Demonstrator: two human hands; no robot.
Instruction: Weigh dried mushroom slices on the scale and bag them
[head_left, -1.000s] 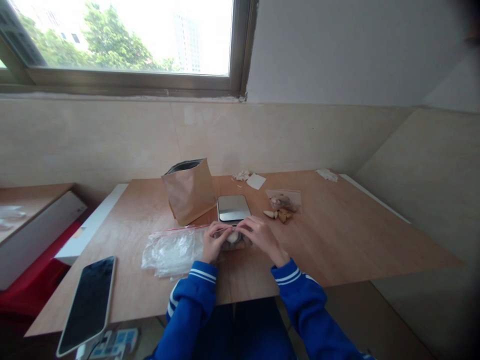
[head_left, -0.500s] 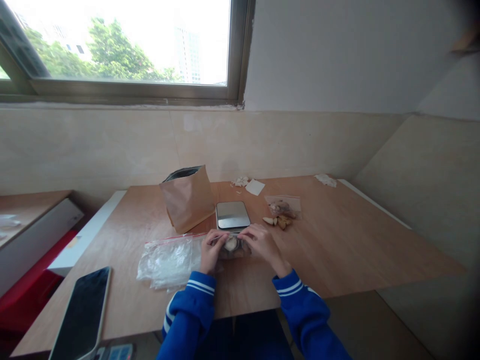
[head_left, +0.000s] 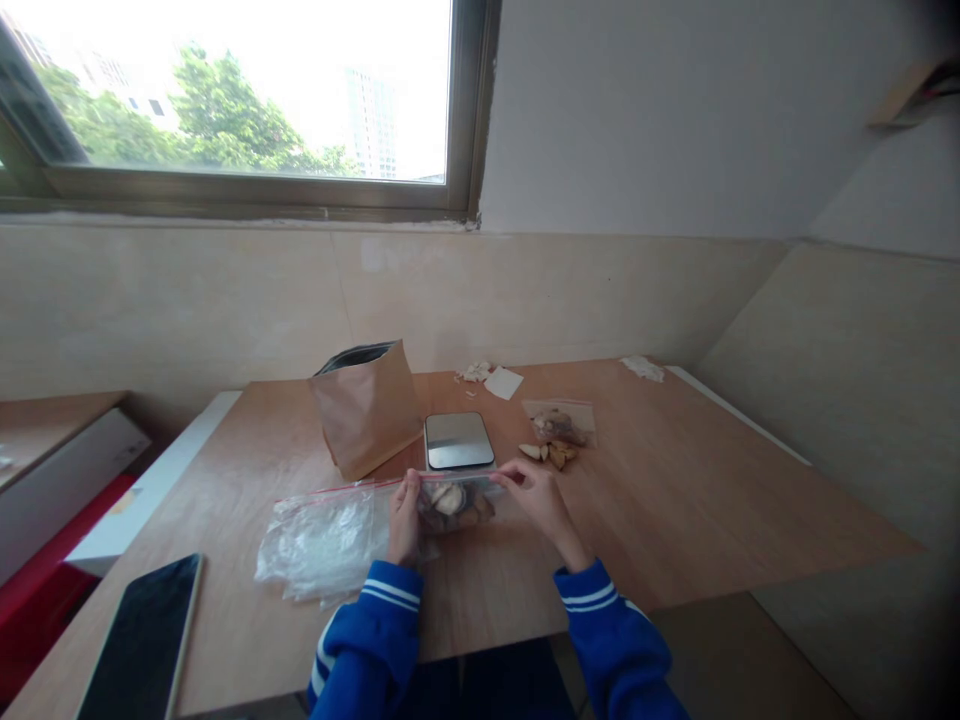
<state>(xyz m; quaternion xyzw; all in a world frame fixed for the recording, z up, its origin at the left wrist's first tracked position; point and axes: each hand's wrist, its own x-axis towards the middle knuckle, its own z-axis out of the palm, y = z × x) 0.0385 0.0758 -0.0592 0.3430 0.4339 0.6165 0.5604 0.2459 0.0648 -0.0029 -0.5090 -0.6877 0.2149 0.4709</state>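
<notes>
A small clear zip bag (head_left: pixel 456 500) with brown and pale pieces in it lies on the wooden table (head_left: pixel 675 500) in front of me. My left hand (head_left: pixel 405 520) pinches the left end of its red-lined top edge. My right hand (head_left: pixel 536 495) pinches the right end of the same edge. The two hands are spread apart along the seal. Behind the bag sits a small scale with a shiny metal top (head_left: pixel 457 440).
A pile of empty clear zip bags (head_left: pixel 319 540) lies left of my hands. An open brown paper pouch (head_left: pixel 367 405) stands behind it. Another filled clear bag (head_left: pixel 561 422) with loose pieces (head_left: pixel 547 453) lies to the right. A phone (head_left: pixel 135 650) rests near left; paper scraps (head_left: pixel 495 378) lie at the back.
My hands were close together over the small bag; now they have moved apart to the two ends of its top edge. The camera has tilted a little.
</notes>
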